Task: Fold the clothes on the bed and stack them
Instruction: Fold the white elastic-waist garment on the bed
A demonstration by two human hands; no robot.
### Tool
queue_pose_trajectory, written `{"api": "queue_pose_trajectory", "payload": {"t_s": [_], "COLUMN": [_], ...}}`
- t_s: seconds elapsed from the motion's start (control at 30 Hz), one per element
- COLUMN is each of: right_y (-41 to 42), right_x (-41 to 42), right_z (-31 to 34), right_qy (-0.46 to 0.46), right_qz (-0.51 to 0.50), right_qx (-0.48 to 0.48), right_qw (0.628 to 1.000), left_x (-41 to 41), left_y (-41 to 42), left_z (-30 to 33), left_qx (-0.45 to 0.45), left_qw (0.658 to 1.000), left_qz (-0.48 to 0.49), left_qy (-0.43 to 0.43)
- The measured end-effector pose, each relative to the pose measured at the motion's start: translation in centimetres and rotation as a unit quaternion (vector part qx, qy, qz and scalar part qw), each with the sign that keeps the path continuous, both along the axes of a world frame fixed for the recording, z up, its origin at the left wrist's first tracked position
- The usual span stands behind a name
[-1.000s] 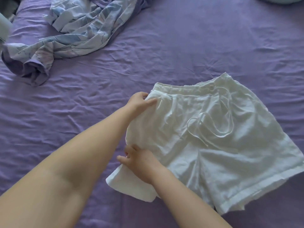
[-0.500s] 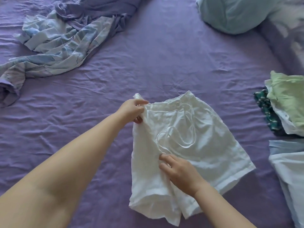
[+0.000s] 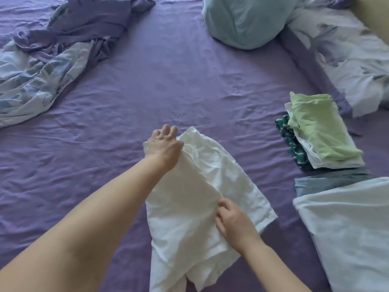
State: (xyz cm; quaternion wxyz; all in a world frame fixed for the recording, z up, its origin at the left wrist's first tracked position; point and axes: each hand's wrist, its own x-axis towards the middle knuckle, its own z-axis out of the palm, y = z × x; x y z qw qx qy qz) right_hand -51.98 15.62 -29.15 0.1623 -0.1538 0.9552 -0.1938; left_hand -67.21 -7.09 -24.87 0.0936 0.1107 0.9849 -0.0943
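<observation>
White shorts [image 3: 189, 207] lie on the purple bed sheet [image 3: 168, 81], folded lengthwise with one half laid over the other. My left hand [image 3: 163, 147] grips the waistband end at the far side, fingers curled into the cloth. Near the leg hems, my right hand [image 3: 230, 221] pinches the folded edge. A stack of folded clothes [image 3: 320, 131], light green on top with white and dark green patterned pieces under it, sits to the right.
A crumpled blue-and-purple patterned quilt [image 3: 48, 66] lies at the far left. At the top sits a pale blue cushion [image 3: 244, 20], with a patterned pillow [image 3: 347, 55] at the far right. Light blue and grey-blue cloth [image 3: 347, 228] lies at the near right.
The shorts' left half was carried over onto the right half, hiding the drawstring. Both hands moved right with the cloth, and the view shifted to show the stack and pillows.
</observation>
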Motion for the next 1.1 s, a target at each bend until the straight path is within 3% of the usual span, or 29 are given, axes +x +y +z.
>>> {"api": "queue_pose_trajectory", "payload": {"t_s": [0.17,0.3,0.57,0.7,0.83,0.93,1.1], "right_y": [2.0,4.9,9.4,10.0,9.9,8.4,5.7], "right_x": [1.3,0.5,-3.1,-3.6,-4.3,-4.7,-7.0], "right_z": [-1.6,-1.5,-1.7,-2.8,-3.1,-3.3,-4.4], "right_qy": [-0.046,-0.011,0.027,0.078,0.164,0.16,0.109], "right_qz": [-0.107,-0.186,-0.191,-0.189,-0.129,0.001,0.111], "right_qx": [-0.031,-0.055,-0.018,-0.021,0.07,0.097,0.1], "right_qw": [0.993,0.981,0.981,0.979,0.975,0.982,0.983], "left_x": [-1.8,-2.9,-6.6,-5.9,-1.6,2.7,6.6], "left_y": [2.4,4.8,11.6,12.0,12.0,11.6,11.0], "left_z": [-1.1,-1.0,-2.8,-4.5,-5.4,-6.6,-8.3], "left_qx": [0.015,0.011,-0.006,-0.008,0.077,0.135,0.149], "left_qw": [0.998,0.998,0.999,1.0,0.995,0.98,0.98], "left_qz": [-0.014,-0.032,-0.048,0.009,0.011,-0.009,0.124], "left_qy": [-0.062,-0.05,-0.015,-0.014,0.058,0.143,0.044]}}
